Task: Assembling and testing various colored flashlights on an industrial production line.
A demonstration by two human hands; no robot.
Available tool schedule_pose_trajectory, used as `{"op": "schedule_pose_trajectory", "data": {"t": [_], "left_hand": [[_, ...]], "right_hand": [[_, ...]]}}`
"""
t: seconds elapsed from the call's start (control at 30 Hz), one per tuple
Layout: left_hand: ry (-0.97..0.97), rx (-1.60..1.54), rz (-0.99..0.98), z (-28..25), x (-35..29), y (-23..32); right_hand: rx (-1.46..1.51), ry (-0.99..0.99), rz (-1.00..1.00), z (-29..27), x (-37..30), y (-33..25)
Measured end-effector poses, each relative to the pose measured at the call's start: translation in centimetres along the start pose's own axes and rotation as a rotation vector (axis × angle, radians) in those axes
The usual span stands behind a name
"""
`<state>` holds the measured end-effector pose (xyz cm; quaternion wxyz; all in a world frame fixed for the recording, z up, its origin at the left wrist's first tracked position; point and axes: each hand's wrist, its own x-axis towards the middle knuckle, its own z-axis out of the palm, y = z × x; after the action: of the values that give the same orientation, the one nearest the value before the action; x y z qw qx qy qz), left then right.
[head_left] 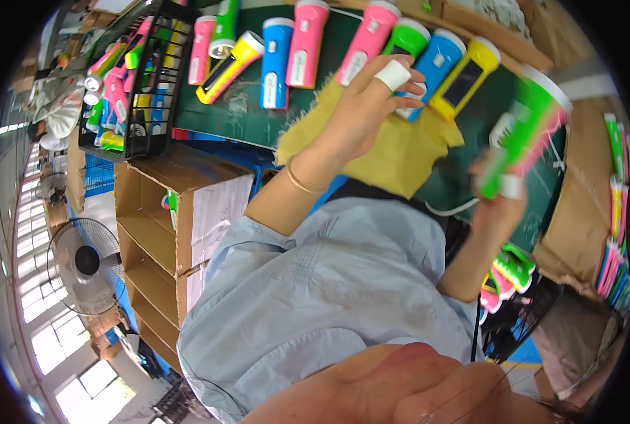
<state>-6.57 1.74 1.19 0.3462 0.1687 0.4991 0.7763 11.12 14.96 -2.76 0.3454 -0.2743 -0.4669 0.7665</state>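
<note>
My left hand (371,102), with white tape around a finger, is over the yellow cloth (392,159). Its fingers are slightly spread and appear to hold nothing. They overlap a green flashlight (409,37) and a blue flashlight (438,60); whether they touch either is unclear. Beside these lies a yellow flashlight (469,79) with a dark panel. On the right, my right hand (502,205), also taped, is closed around a green flashlight (530,116), which is tilted and smeared by motion. Behind it, part of a pink flashlight (544,145) shows.
More pink, blue, green and yellow flashlights line the far side of the green table (237,120). A black basket (161,85) full of flashlights is at the left, above a cardboard shelf (166,233). A white cable (456,210) lies near my right hand. Cardboard (576,191) borders the right side.
</note>
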Motion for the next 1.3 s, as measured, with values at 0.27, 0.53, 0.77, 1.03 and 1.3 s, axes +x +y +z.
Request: {"op": "schedule_pose_trajectory", "data": {"t": [0.27,0.53,0.77,1.03,1.3], "left_hand": [[0.437,0.875,0.338,-13.6,19.5,8.9],[0.079,2.288,0.582,-21.8,37.4,11.0],[0.417,2.358,0.63,-23.0,39.9,10.5],[0.52,0.948,0.627,-6.4,15.4,12.6],[-0.212,0.639,0.689,-0.3,-5.3,-5.0]], "right_hand": [[-0.131,0.269,-0.272,-10.8,4.7,-4.5],[-0.313,0.133,-0.067,0.0,3.6,-0.7],[-0.296,-0.005,0.017,1.1,4.0,-0.6],[-0.312,-0.423,0.071,3.0,2.3,-1.1],[0.172,-0.013,-0.034,9.8,-1.2,-1.1]]}}
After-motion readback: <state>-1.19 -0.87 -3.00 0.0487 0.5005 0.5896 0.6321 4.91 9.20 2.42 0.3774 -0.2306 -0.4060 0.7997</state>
